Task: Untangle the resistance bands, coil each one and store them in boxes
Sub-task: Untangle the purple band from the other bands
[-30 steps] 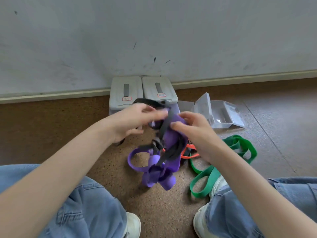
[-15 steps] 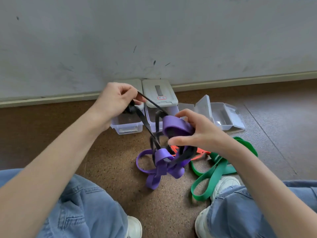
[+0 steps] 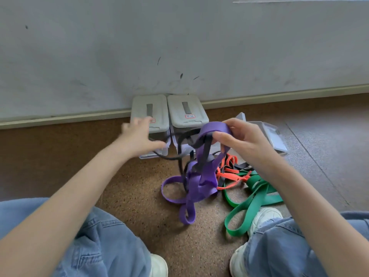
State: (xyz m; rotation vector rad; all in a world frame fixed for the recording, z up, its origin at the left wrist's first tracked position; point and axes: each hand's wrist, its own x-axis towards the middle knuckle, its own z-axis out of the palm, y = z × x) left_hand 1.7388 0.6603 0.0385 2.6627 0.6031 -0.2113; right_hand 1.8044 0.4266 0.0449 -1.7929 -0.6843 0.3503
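Two knotted bands, a purple band [image 3: 201, 176] and a black band [image 3: 205, 154], are held up, clamped in the right hand [image 3: 245, 140], while the blurred left hand [image 3: 139, 136], fingers apart, is empty; untangling is underway, and the black strand likely needs pulling free next.

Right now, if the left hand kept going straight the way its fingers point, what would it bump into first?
Probably the black band, which hangs just past the left hand's fingertips. The hand is blurred and depth is unclear, so it might meet the closed box behind it instead.

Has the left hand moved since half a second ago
Yes. The left hand has let go of the black band it held up by the left closed box and now sits lower, open and blurred, in front of that box.
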